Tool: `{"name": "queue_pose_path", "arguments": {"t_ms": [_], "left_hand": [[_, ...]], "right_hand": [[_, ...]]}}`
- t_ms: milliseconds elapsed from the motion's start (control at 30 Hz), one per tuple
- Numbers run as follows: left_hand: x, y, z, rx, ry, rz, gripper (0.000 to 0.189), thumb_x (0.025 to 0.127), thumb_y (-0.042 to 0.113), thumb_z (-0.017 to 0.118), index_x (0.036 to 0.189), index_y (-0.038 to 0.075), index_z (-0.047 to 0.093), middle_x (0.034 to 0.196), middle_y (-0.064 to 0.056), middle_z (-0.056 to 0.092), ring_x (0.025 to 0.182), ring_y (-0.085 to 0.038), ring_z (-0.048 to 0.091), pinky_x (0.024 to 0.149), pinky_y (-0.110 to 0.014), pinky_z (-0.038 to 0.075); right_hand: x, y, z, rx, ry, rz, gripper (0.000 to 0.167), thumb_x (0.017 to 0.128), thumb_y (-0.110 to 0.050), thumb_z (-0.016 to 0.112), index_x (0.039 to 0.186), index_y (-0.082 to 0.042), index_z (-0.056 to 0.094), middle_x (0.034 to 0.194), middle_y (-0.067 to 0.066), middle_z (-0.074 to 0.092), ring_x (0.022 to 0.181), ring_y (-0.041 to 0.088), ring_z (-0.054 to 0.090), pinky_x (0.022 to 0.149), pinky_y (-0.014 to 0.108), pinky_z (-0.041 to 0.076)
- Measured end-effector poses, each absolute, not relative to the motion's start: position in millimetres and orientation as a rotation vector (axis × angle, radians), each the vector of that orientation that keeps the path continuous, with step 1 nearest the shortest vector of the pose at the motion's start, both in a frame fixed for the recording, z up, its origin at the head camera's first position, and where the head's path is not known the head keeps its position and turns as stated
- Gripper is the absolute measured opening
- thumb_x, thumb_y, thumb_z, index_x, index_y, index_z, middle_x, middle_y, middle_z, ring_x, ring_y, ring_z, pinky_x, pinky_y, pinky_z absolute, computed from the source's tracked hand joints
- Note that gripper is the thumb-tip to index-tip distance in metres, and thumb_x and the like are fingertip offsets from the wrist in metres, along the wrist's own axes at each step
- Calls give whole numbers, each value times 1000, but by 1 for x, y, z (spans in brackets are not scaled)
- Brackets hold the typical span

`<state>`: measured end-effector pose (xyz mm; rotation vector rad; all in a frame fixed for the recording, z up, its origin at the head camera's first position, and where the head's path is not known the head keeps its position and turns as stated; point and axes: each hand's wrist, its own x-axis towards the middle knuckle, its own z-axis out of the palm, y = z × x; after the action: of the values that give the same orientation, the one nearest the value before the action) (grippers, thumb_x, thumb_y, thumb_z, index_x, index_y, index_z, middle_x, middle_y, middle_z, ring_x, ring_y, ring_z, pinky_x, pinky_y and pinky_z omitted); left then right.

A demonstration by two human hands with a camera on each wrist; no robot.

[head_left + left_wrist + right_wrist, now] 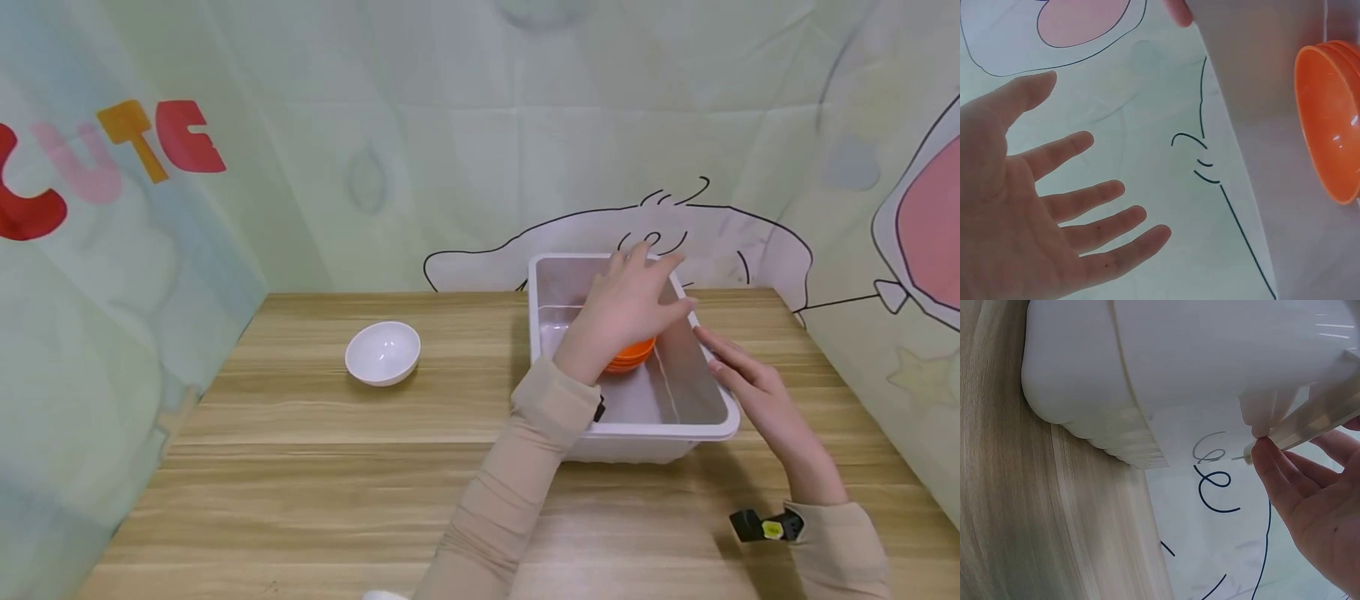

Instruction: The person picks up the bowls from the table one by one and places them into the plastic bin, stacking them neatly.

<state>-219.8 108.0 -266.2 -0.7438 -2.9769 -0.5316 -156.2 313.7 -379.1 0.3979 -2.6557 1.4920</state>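
Observation:
A white plastic bin (652, 431) stands on the wooden table, with a stack of orange bowls (632, 358) inside it. Above the bin hovers my left hand (626, 296), fingers spread and holding nothing; it partly hides the bowls in the head view. In the left wrist view the orange bowls (1329, 125) lie off to the right, apart from the spread fingers (1104, 203). My right hand (761, 396) touches the bin's right rim with fairly straight fingers. Its fingertips meet the rim's edge in the right wrist view.
A white bowl (383, 354) sits by itself on the left half of the wooden table (300, 483). Behind the table hangs a printed cloth backdrop (450, 167), close to the bin's far end. Some white object shows at the bottom edge.

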Motion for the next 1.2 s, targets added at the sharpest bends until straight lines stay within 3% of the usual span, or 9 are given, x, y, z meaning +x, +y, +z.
{"name": "queue_pose_path", "arguments": {"t_ms": [67, 167, 267, 333, 433, 567, 1200], "left_hand": [[-215, 105, -264, -754, -2959, -525, 65, 91, 59, 51, 149, 40, 29, 159, 0, 24, 145, -23, 26, 112, -45, 37], [-208, 102, -260, -769, -2930, -500, 64, 91, 58, 51, 148, 39, 29, 159, 0, 24, 145, -23, 27, 111, -45, 38], [-202, 99, -256, -777, -2910, -483, 64, 92, 59, 50, 149, 39, 29, 159, 0, 23, 145, -23, 27, 110, -44, 38], [-199, 97, -254, -783, -2902, -472, 64, 92, 59, 48, 149, 39, 28, 159, 0, 22, 146, -23, 25, 111, -44, 38], [-194, 94, -252, -787, -2895, -459, 63, 93, 60, 47, 149, 39, 27, 160, 0, 21, 147, -23, 24, 111, -44, 37], [-188, 88, -250, -790, -2878, -453, 63, 93, 59, 47, 150, 39, 27, 159, -1, 22, 146, -24, 25, 112, -44, 36], [-169, 54, -256, -695, -2716, -422, 50, 96, 47, 49, 143, 31, 42, 153, -6, 36, 141, -26, 34, 111, -44, 36]], "right_hand": [[-156, 313, -379, 404, -2653, 1480, 47, 104, -27, 41, 150, -20, 34, 153, -17, 33, 133, -16, 25, 98, 3, 27], [-156, 313, -379, 403, -2645, 1490, 47, 103, -27, 41, 150, -19, 34, 153, -19, 33, 133, -16, 25, 98, 3, 26], [-156, 313, -380, 394, -2642, 1513, 48, 103, -27, 41, 150, -20, 34, 153, -19, 32, 133, -16, 24, 111, 15, 24], [-156, 314, -380, 384, -2649, 1513, 48, 103, -28, 41, 150, -21, 34, 153, -20, 32, 133, -16, 24, 113, 20, 23], [-156, 315, -380, 379, -2660, 1498, 47, 103, -28, 41, 150, -22, 34, 153, -19, 32, 132, -16, 26, 109, 16, 26], [-156, 315, -381, 376, -2671, 1473, 47, 103, -28, 42, 150, -23, 34, 153, -19, 32, 130, -17, 28, 95, 4, 29], [-156, 314, -381, 353, -2683, 1468, 48, 103, -30, 42, 150, -24, 34, 153, -16, 33, 129, -17, 28, 98, 6, 28]]}}
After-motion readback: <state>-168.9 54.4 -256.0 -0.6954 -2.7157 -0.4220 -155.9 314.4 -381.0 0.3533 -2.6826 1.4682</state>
